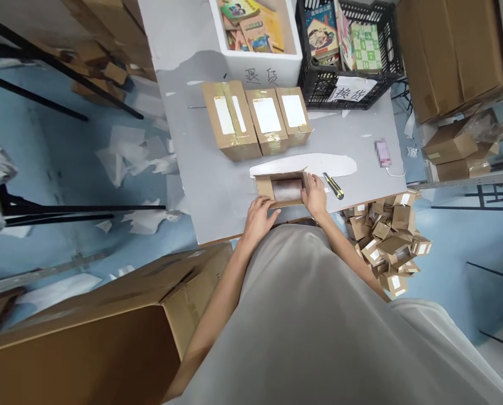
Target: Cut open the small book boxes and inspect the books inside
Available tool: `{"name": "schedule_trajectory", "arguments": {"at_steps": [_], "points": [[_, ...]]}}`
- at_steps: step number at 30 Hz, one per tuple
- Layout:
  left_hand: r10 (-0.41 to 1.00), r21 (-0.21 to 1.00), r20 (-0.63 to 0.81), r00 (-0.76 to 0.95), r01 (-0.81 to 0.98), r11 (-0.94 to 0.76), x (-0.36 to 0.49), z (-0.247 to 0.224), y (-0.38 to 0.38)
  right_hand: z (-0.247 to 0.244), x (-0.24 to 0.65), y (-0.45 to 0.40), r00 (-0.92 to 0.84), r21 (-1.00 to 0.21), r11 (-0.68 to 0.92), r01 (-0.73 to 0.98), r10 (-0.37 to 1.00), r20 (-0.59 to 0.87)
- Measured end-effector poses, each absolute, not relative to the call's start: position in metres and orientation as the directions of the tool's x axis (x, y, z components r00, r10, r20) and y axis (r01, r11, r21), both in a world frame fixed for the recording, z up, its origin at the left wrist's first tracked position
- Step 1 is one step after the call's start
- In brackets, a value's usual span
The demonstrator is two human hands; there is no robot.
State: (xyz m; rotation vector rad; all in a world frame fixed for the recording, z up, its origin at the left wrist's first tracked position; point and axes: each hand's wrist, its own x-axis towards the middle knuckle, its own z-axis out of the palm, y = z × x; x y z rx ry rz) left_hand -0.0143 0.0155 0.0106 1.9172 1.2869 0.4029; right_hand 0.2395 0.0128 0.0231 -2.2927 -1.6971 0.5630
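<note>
A small open cardboard box (263,187) stands near the front edge of the grey table (217,191), with something pale and shiny inside that I cannot make out. My left hand (258,218) rests on its near left edge, fingers and thumb apart. At the box's right side is my right hand (315,196), its fingers closed over the upright side. Just right of that hand lies a yellow and black utility knife (333,186). A white sheet (335,163) lies behind the box.
Three taped boxes (270,121) stand behind. Farther back are a white bin (259,67) and a black crate (352,84), both holding books. A pink object (383,153) lies at right. A large carton (108,315) stands lower left; small boxes (390,236) are heaped on the floor.
</note>
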Motion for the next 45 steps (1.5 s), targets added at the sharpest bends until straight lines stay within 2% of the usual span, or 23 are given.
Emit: {"name": "schedule_trajectory", "arguments": {"at_steps": [4,7,12,17,19,25,30,35,38,41,43,45], "points": [[0.866,0.755,-0.165,0.471,0.626,-0.197,-0.001,0.016,0.024,0.020,0.264,-0.005,0.372,-0.462,-0.393,0.795,0.918,-0.140],[0.854,0.758,-0.188,0.486,0.625,-0.188,0.017,0.016,0.031,0.019,0.273,-0.010,0.400,-0.487,-0.459,0.743,0.888,-0.227],[0.779,0.719,-0.318,0.540,0.673,-0.172,0.058,0.007,0.039,0.028,0.276,-0.005,0.357,-0.427,-0.513,0.745,0.847,-0.394],[0.845,0.711,-0.220,0.488,0.673,-0.204,0.079,0.002,0.055,0.037,0.280,0.000,0.258,-0.391,-0.466,0.794,0.840,-0.477],[0.856,0.697,-0.207,0.474,0.685,-0.211,0.080,0.007,0.066,0.038,0.285,0.003,0.226,-0.408,-0.445,0.797,0.846,-0.482],[0.808,0.612,-0.304,0.504,0.754,-0.240,0.089,0.025,0.091,0.032,0.317,0.006,0.209,-0.476,-0.404,0.781,0.887,-0.411],[0.747,0.595,-0.334,0.574,0.744,-0.306,0.111,0.025,0.079,0.020,0.359,-0.010,0.287,-0.499,-0.446,0.743,0.886,-0.364],[0.716,0.530,-0.415,0.561,0.789,-0.311,0.127,0.016,0.062,0.024,0.388,-0.019,0.305,-0.493,-0.482,0.725,0.865,-0.398],[0.716,0.505,-0.446,0.537,0.812,-0.294,0.131,0.010,0.058,0.039,0.386,-0.013,0.272,-0.505,-0.396,0.767,0.913,-0.303],[0.733,0.501,-0.429,0.529,0.814,-0.295,0.134,0.005,0.058,0.051,0.375,0.000,0.069,-0.525,-0.148,0.838,0.983,-0.168],[0.752,0.498,-0.404,0.521,0.815,-0.297,0.137,0.003,0.059,0.051,0.369,0.010,-0.139,-0.530,0.028,0.847,0.976,-0.170],[0.770,0.495,-0.382,0.511,0.817,-0.296,0.139,0.001,0.060,0.044,0.367,0.019,-0.279,-0.516,0.124,0.848,0.931,-0.234]]}}
